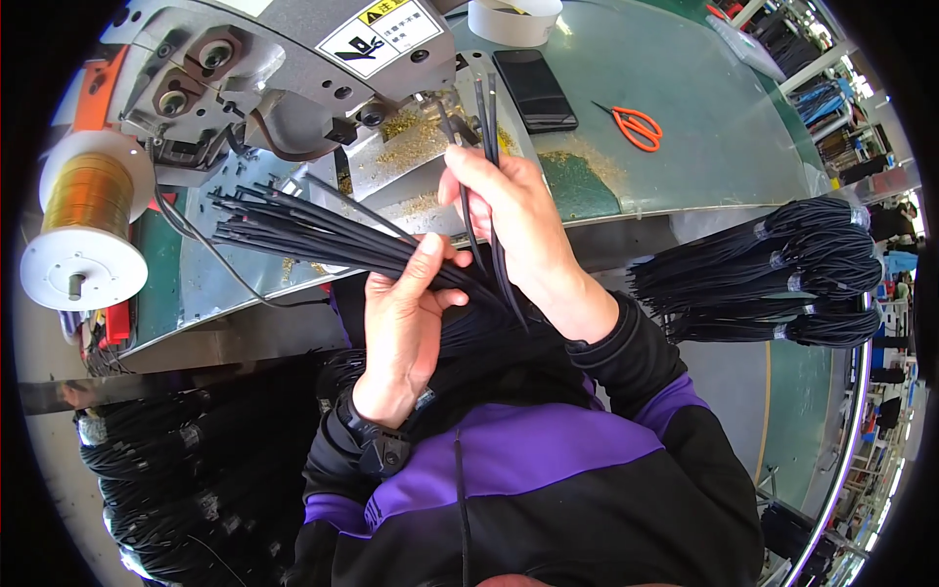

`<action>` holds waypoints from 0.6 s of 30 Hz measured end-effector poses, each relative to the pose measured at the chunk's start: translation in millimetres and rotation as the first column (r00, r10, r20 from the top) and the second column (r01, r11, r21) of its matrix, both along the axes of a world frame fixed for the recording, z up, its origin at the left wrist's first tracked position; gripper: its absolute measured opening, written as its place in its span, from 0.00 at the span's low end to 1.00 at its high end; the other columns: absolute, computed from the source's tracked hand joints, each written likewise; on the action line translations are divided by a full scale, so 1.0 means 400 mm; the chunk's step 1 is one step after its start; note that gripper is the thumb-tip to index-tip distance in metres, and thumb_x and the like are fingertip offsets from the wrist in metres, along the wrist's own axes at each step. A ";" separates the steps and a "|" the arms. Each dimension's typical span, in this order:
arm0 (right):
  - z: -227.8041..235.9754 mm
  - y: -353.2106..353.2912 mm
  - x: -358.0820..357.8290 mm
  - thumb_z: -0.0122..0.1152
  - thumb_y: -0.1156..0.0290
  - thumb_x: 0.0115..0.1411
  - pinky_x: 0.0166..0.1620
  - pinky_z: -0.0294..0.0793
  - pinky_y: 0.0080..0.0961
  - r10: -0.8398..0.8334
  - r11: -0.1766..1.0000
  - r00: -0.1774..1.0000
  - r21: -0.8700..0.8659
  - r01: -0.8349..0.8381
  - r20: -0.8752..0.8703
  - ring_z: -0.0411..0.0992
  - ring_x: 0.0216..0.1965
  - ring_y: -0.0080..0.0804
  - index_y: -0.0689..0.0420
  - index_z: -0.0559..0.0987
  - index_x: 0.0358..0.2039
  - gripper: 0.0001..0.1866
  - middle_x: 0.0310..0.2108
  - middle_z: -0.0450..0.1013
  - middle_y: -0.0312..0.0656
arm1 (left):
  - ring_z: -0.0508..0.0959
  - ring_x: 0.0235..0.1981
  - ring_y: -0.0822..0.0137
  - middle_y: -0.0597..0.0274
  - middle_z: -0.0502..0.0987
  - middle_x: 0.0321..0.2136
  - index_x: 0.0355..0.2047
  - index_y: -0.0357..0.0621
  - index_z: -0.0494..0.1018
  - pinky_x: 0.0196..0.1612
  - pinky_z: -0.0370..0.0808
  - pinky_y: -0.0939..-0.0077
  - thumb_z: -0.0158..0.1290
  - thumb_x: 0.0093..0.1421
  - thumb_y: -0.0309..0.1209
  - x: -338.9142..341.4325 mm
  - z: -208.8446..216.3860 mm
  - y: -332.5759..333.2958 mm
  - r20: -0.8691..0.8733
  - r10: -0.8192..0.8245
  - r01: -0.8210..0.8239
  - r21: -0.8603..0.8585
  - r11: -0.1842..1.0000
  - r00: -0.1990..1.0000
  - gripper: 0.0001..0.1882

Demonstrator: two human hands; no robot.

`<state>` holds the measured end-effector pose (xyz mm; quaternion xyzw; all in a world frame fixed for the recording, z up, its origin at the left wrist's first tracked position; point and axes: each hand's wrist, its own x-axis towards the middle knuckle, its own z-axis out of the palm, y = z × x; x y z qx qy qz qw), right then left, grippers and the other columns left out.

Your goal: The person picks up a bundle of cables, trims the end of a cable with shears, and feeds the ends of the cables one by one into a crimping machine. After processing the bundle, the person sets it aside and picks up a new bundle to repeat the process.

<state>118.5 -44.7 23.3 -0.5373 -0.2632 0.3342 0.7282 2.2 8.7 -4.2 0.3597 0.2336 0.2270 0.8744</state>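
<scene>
Here's the head view, with the clock's hub at its centre. Just off the hub, between eight and nine o'clock, the left hand (403, 318) is wrapped around a thick sheaf of slim matte-black cords (318, 235), thumb pressed over the top. The sheaf's cut ends fan out toward ten, above the table edge. And over at one o'clock, the right hand (514, 201) pinches a few black cord lengths (493, 137) between thumb and fingers, their upper ends pointing to twelve! Lower down they cross close to the sheaf's tail (I can't tell quite where one lot passes the other).

Between ten and eleven looms a grey metal machine (289, 83), and at eleven, beneath its head, golden metal scraps (406, 152) are sprinkled about. Left of that, between nine and ten, a white-flanged spool of copper-coloured wire (90, 196). Up on the green-topped table (714, 108), a black rectangular phone (536, 90) lies between twelve and one, and orange-handled scissors (638, 129) between one and two. Bound bundles of black cord (763, 274) hang out at three, while a dark heap of banded cords (201, 479) fills eight.
</scene>
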 end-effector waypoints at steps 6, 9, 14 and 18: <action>0.009 0.045 0.035 0.51 0.57 0.55 0.18 0.50 0.09 0.091 0.996 0.963 0.027 -0.088 -0.252 0.52 0.14 0.11 0.56 0.73 0.21 0.16 0.12 0.58 0.24 | 0.75 0.29 0.69 0.62 0.74 0.27 0.33 0.42 0.70 0.23 0.71 0.82 0.49 0.55 0.28 -0.001 0.037 0.013 0.049 0.107 -0.104 -0.068 0.992 0.993 0.06; -0.002 0.053 0.036 0.51 0.56 0.55 0.18 0.50 0.09 0.077 0.997 0.966 0.016 -0.075 -0.247 0.53 0.14 0.12 0.57 0.73 0.22 0.16 0.13 0.58 0.24 | 0.75 0.28 0.69 0.62 0.73 0.26 0.33 0.42 0.70 0.22 0.70 0.83 0.50 0.55 0.28 -0.001 0.026 0.017 0.040 0.105 -0.102 -0.071 0.992 0.994 0.06; -0.007 0.026 0.027 0.50 0.57 0.56 0.19 0.51 0.09 0.076 0.996 0.984 -0.027 -0.082 -0.162 0.54 0.16 0.11 0.58 0.74 0.25 0.17 0.14 0.59 0.25 | 0.74 0.26 0.71 0.64 0.73 0.24 0.32 0.42 0.69 0.17 0.64 0.86 0.51 0.55 0.28 0.004 0.003 0.012 0.023 0.009 -0.009 -0.024 1.000 1.000 0.06; -0.013 -0.005 0.008 0.48 0.57 0.58 0.19 0.52 0.09 0.120 0.993 0.984 -0.008 -0.122 -0.128 0.55 0.16 0.10 0.59 0.75 0.28 0.17 0.16 0.62 0.26 | 0.73 0.24 0.74 0.65 0.72 0.24 0.32 0.42 0.70 0.15 0.61 0.88 0.52 0.54 0.28 0.010 0.005 -0.001 0.004 -0.018 0.018 -0.001 1.000 1.000 0.06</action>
